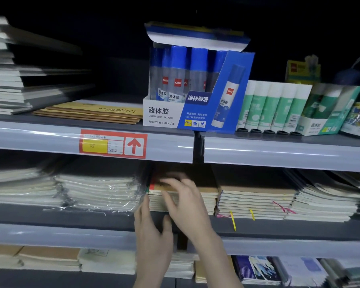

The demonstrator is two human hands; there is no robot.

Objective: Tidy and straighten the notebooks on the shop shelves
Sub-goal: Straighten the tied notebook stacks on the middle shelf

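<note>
A stack of brown-covered notebooks point(204, 196) lies on the middle shelf point(92, 217), in its centre. My left hand point(152, 235) reaches up from below, fingers straight against the stack's lower left corner, thumb out to the right. My right hand point(185, 202) lies over the stack's front, fingers spread and lightly bent on the top cover and page edges. To the left sits a plastic-wrapped notebook pack point(100, 192). A second kraft stack point(256, 202) with coloured ties lies to the right.
On the upper shelf stand a blue liquid-glue box point(175, 113), green glue sticks point(272, 107), thin brown booklets point(87, 114) and a tall pile of notebooks point(13, 80) at left. More slanting notebooks point(324, 196) lie far right. The bottom shelf holds further notebooks point(50, 258).
</note>
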